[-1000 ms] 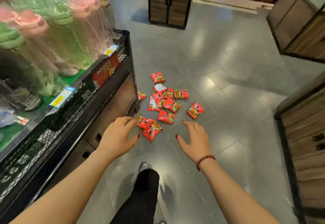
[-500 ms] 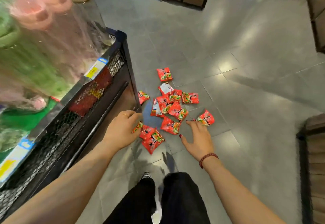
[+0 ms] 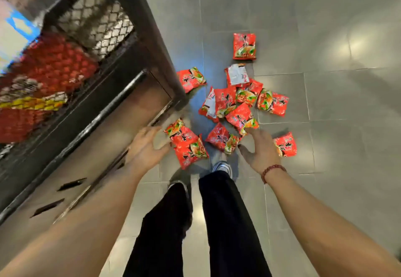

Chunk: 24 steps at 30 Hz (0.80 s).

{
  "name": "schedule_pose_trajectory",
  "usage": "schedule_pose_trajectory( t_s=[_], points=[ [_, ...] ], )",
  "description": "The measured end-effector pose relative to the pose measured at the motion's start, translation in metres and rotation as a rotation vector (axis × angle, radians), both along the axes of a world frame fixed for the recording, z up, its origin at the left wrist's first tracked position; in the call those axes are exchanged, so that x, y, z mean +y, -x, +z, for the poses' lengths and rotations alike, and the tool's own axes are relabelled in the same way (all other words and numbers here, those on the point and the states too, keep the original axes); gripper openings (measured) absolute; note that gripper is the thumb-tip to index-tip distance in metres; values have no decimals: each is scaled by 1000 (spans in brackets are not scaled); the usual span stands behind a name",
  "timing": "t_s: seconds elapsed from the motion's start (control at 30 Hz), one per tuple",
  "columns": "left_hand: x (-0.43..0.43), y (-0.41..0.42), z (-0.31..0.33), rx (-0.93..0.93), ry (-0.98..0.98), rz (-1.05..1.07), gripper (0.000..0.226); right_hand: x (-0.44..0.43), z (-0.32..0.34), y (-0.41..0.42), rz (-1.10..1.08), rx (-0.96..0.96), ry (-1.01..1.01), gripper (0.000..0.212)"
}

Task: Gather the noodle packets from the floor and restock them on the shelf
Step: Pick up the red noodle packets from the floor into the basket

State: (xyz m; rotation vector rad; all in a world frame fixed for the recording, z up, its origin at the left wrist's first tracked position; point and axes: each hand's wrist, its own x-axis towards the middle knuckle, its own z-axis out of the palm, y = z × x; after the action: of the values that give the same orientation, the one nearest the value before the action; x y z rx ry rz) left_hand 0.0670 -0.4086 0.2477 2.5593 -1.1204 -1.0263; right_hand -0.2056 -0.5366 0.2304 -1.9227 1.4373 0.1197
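Several red noodle packets (image 3: 230,105) lie scattered on the grey tiled floor beside the shelf corner. One packet (image 3: 244,46) lies apart at the far end, another (image 3: 191,79) against the shelf post. My left hand (image 3: 147,146) reaches down with spread fingers just left of two overlapping packets (image 3: 188,146), holding nothing. With its fingers also spread, my right hand (image 3: 260,148) hovers between a packet (image 3: 221,138) and another packet (image 3: 285,144). The black wire-mesh shelf (image 3: 130,27) at the left holds more red packets (image 3: 52,66) behind its mesh.
My two legs in black trousers (image 3: 225,222) and my shoes (image 3: 222,167) stand just short of the pile. The shelf's wooden base panel (image 3: 108,137) and dark metal post (image 3: 165,63) border the packets on the left. Grey tile floor (image 3: 325,168) spreads to the right.
The view has tipped down and moved closer to the pile. Both hands have dropped lower, nearer the packets, still holding nothing.
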Motion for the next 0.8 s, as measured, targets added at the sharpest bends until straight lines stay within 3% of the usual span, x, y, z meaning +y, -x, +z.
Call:
schedule_pose_trajectory(
  t_s=[0.13,0.47,0.67,0.8],
  points=[
    [-17,2,-107,59,-31,180,72,-34,-97,-9,27,6,-80,54],
    [-24,-14,-384,167,-125,445,77,-59,-359,-4,140,106,-153,69],
    [-5,-30,-482,317,-46,521,90,-65,-459,-6,216,220,-184,88],
    [-3,-36,-514,347,17,609,84,-58,-493,-10,263,199,-186,95]
  ],
)
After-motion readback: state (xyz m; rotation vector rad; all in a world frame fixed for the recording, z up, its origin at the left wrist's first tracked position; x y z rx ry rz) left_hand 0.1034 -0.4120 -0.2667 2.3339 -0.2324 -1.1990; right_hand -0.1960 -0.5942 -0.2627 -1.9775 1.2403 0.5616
